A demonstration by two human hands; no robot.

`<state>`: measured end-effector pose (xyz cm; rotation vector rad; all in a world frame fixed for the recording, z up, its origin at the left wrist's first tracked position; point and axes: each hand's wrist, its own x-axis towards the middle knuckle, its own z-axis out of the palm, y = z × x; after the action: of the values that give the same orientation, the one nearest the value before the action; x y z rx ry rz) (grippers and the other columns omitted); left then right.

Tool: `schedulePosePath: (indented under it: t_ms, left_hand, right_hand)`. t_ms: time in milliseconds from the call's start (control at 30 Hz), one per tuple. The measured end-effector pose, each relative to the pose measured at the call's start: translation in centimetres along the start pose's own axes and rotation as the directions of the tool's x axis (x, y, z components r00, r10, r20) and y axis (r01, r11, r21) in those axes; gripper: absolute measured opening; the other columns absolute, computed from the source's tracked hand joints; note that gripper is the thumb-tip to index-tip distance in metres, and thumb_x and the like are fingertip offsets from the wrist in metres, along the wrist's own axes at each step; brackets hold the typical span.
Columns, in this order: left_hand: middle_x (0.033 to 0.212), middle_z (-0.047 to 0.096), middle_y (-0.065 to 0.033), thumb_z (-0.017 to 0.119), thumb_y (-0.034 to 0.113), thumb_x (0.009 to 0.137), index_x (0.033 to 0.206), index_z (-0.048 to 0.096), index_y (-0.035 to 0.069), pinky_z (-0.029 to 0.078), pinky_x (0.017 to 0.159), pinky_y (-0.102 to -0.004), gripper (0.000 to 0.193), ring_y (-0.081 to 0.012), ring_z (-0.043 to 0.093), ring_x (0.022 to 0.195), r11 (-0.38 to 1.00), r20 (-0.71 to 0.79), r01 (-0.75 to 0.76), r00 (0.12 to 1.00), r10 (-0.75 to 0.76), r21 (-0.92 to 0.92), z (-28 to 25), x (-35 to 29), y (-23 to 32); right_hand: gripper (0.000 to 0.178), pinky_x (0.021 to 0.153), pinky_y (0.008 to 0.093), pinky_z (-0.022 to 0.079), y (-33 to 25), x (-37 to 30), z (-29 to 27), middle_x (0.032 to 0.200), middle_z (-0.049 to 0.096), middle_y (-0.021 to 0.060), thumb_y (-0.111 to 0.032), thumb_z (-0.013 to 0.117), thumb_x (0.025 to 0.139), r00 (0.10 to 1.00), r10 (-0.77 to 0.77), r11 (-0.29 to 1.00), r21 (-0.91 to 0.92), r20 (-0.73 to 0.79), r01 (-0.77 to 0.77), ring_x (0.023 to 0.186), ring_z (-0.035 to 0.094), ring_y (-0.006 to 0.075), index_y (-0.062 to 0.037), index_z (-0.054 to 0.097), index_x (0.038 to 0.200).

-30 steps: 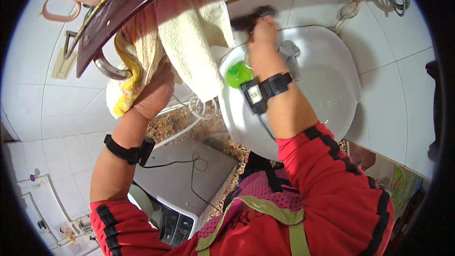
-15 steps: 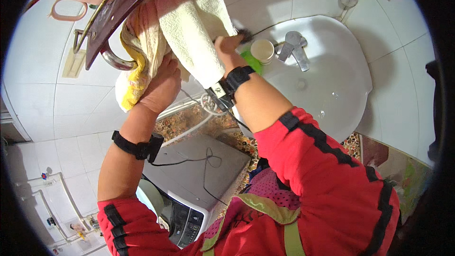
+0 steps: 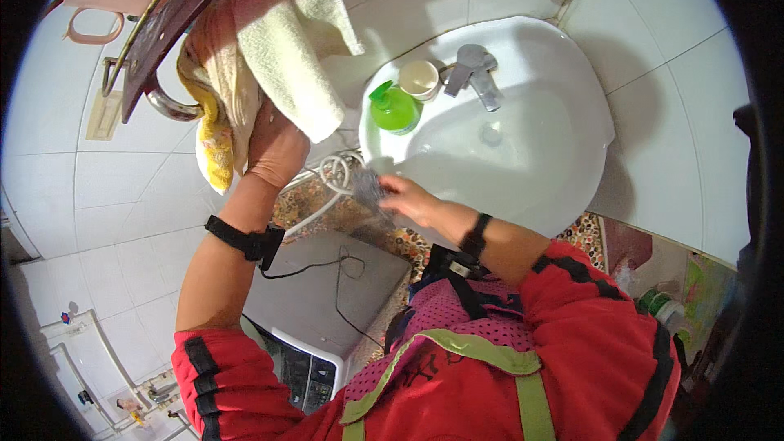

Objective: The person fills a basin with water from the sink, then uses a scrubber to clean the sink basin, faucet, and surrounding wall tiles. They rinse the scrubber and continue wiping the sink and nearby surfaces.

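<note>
My right hand point(image 3: 408, 200) is closed around a small grey fuzzy wad point(image 3: 371, 188), beside the near left rim of the white washbasin point(image 3: 535, 171). Whether the wad is a cloth or a scrubber is unclear. My left hand point(image 3: 278, 147) reaches up among the hanging towels, its fingers hidden behind the cloth. A cream towel point(image 3: 286, 49) drapes over that hand's upper part. Just left of my wrist hangs a second towel with a yellow edge point(image 3: 216, 147). Black straps with small devices circle both wrists.
Above the towels juts a dark shelf point(image 3: 155, 57) with metal rails; a pink mug point(image 3: 94, 24) is beside it. The basin carries a green pump bottle point(image 3: 395, 110), a white cup point(image 3: 419, 80) and a grey faucet point(image 3: 478, 73). Below stand a washing machine point(image 3: 327, 286) and a white hose point(image 3: 314, 216).
My right hand has drawn down and back from behind the cream towel, bringing the grey wad into view. My left hand stays among the towels, its fingers now hidden. The pump bottle is now uncovered.
</note>
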<state>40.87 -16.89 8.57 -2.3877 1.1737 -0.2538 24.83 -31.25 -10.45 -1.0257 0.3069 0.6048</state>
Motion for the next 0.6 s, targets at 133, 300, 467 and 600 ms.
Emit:
schedulePosePath:
  t_ms: [133, 300, 467, 600]
  left_hand:
    - [0.143, 0.04, -0.0132, 0.051, 0.015, 0.083, 0.132, 0.047, 0.007, 0.025, 0.112, -0.0472, 0.05, -0.0314, 0.029, 0.138, 0.99, 0.063, -0.031, 0.997, 0.04, -0.139, 1.7, 0.8, 2.5]
    - [0.136, 0.049, -0.0143, 0.055, 0.016, 0.08, 0.123, 0.058, 0.005, 0.028, 0.111, -0.0472, 0.044, -0.0315, 0.033, 0.136, 0.978, -0.066, -0.106, 0.993, 0.096, -0.182, 2.0, -0.1, 7.0]
    - [0.122, 0.059, -0.0158, 0.062, 0.016, 0.076, 0.113, 0.063, 0.004, 0.035, 0.105, -0.0458, 0.039, -0.0339, 0.047, 0.122, 0.829, -0.01, -0.122, 0.99, 0.14, -0.546, 0.7, -2.8, 11.6]
    - [0.106, 0.064, -0.018, 0.064, 0.015, 0.076, 0.11, 0.063, 0.005, 0.044, 0.092, -0.045, 0.035, -0.0374, 0.057, 0.102, 0.578, 0.201, 0.068, 0.965, 0.168, -0.813, -1.1, -6.0, 15.3]
  right_hand:
    - [0.052, 0.087, 0.0347, 0.05, 1.8, -8.1, -6.5, 0.112, 0.061, 0.0136, -0.003, 0.066, 0.079, 0.968, -0.251, 0.845, -0.482, 0.026, 0.232, 0.1, 0.06, 0.0199, -0.0043, 0.05, 0.129]
    - [0.049, 0.088, 0.0336, 0.048, 1.2, -15.3, -16.9, 0.115, 0.06, 0.0132, -0.003, 0.064, 0.08, 0.886, -0.239, 0.881, -0.472, -0.397, 0.027, 0.103, 0.058, 0.0213, -0.0008, 0.05, 0.128]
    - [0.053, 0.095, 0.0382, 0.043, 0.0, -18.0, -23.7, 0.122, 0.055, 0.0185, 0.0, 0.061, 0.078, 0.749, -0.492, 0.593, -0.801, -0.445, -0.086, 0.111, 0.055, 0.0337, -0.0043, 0.049, 0.129]
    - [0.053, 0.095, 0.0406, 0.043, 0.0, -16.2, -24.1, 0.122, 0.052, 0.02, 0.003, 0.055, 0.077, 0.818, -0.45, 0.297, -0.924, -0.359, -0.242, 0.109, 0.054, 0.0346, -0.0047, 0.047, 0.129]
